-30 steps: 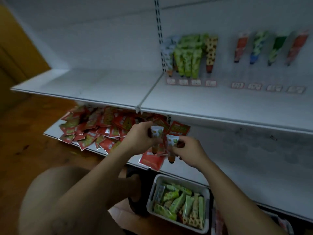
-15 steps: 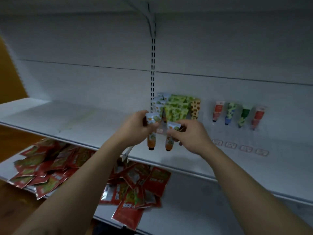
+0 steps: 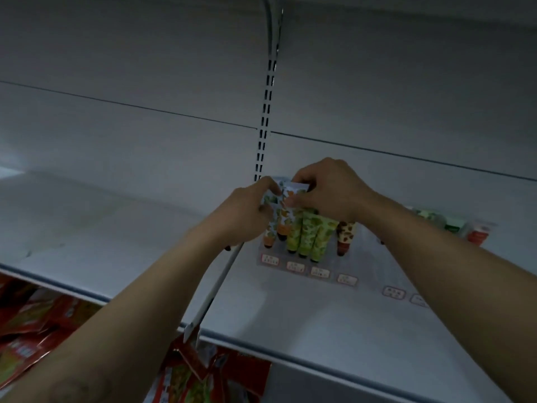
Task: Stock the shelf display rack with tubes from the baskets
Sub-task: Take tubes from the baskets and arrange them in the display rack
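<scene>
Tubes [image 3: 276, 216] in orange print hang cap-down, long axis near vertical, at the row's left end just beside the green tubes [image 3: 308, 235]: left hand [image 3: 247, 212] grips one from its left, right hand [image 3: 328, 190] pinches the other's top crimp from above, both arms stretched forward over the shelf [image 3: 290, 318].

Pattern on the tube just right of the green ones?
That tube is brown with pale blotches; it shows best in the head view.

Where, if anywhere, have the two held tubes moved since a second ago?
Yes: the held tubes rose from below the shelf edge to just left of the green tubes.
</scene>
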Tool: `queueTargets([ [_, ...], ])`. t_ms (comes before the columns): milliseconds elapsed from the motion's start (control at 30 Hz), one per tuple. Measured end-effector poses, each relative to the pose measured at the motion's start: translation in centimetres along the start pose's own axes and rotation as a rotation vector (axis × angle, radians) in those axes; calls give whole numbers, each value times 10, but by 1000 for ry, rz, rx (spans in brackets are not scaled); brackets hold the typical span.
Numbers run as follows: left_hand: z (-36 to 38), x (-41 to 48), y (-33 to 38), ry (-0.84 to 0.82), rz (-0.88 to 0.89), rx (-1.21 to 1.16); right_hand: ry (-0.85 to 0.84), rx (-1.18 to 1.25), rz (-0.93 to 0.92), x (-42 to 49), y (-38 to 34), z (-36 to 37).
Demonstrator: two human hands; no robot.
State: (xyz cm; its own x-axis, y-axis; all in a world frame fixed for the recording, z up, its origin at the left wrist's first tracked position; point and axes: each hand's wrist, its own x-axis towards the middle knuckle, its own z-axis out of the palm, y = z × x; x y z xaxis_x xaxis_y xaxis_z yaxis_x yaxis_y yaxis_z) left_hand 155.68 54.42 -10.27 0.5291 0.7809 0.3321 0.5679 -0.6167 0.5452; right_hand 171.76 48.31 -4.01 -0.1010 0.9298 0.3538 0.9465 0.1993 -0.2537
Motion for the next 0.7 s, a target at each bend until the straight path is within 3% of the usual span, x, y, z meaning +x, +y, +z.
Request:
queueTargets([
  [300, 34, 29, -33, 159, 159, 171, -50, -285, -142, 28, 28, 35],
  [400, 35, 30, -33, 177, 160, 201, -154, -325, -153, 27, 32, 41],
  [700, 42, 25, -40, 208, 130, -62, -142, -58, -179, 23, 37, 37],
])
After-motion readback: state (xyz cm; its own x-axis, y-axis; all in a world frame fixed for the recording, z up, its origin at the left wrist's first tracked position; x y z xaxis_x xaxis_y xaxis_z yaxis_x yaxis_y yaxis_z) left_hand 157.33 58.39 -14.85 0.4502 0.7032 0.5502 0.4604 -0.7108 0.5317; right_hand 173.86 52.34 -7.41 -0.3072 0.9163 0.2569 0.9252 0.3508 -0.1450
